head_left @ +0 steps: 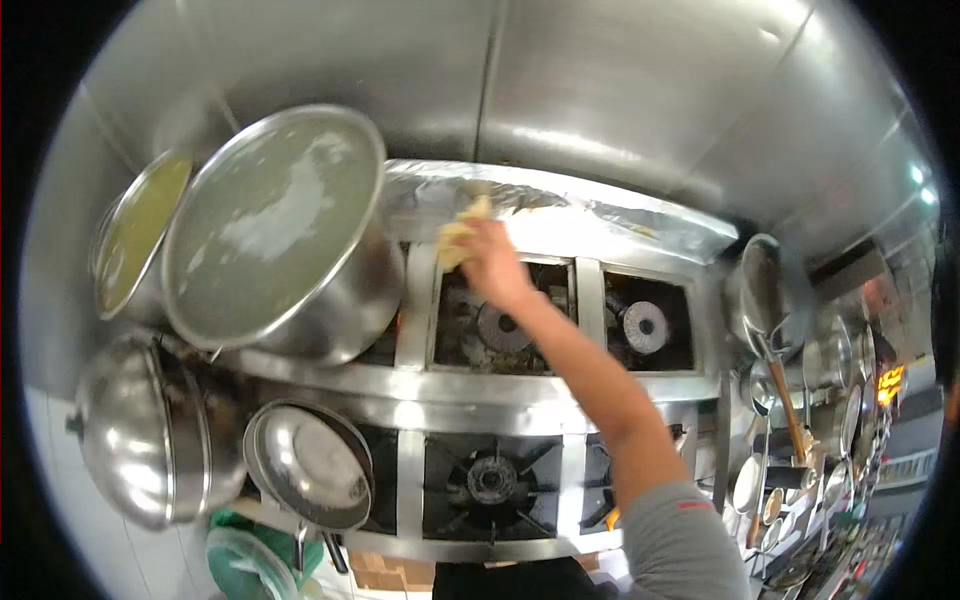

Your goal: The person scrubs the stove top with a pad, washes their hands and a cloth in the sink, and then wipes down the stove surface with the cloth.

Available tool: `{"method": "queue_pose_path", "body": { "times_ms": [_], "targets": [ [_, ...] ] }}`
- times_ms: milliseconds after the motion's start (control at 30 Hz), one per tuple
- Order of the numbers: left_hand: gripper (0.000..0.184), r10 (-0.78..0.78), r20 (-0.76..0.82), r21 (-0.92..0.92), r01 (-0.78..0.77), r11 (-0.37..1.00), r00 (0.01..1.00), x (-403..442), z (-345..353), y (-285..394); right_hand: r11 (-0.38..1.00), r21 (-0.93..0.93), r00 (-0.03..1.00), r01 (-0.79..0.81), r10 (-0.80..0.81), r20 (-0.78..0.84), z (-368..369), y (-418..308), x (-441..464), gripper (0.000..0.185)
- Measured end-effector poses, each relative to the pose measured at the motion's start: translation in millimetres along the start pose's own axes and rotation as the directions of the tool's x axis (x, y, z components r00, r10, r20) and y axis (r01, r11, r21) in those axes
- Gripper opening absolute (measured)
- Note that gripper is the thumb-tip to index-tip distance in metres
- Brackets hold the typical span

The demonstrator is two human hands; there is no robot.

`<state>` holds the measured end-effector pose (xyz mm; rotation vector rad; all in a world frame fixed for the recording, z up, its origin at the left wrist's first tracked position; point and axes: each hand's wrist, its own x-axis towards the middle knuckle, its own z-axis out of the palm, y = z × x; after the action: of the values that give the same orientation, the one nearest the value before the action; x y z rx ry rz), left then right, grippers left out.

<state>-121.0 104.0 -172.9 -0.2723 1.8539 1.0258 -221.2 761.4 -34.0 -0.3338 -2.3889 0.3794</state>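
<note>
My right hand [492, 262] is closed on a yellowish cloth [461, 236] at the back of the steel stove. The cloth touches the metal surface near the foil-covered back ledge [560, 195]. Below the hand lies a round burner [503, 328] in a dark, stained recess, and a second round burner [645, 327] is to its right. Left of the hand stands a large steel pot [350, 310] full of cloudy liquid. My left hand is not in view.
Another pot [145, 235] with yellow liquid stands far left, above a domed steel lid [125, 430]. Two stacked pans [310, 465] sit front left. A front burner [492, 480] is nearest me. Pans and ladles [765, 285] line the right side.
</note>
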Motion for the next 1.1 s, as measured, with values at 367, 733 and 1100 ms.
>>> {"method": "queue_pose_path", "body": {
  "times_ms": [367, 733, 1100],
  "targets": [
    [0.037, -0.059, 0.102, 0.158, 0.043, 0.987, 0.993, 82, 51, 98, 1.000, 0.014, 0.978, 0.024, -0.026, 0.205, 71, 72, -6, 0.032],
    [0.038, -0.079, 0.226, 0.333, -0.001, 0.943, 0.971, 105, 137, 172, 0.904, -0.291, 0.915, -0.314, 0.370, 0.161, -178, 245, -167, 0.033],
    [0.038, -0.085, 0.260, 0.401, -0.027, 0.916, 0.962, 68, 146, 166, 0.531, -0.696, 0.780, -0.483, 0.622, -0.066, -263, 294, -269, 0.027]
  ]
}}
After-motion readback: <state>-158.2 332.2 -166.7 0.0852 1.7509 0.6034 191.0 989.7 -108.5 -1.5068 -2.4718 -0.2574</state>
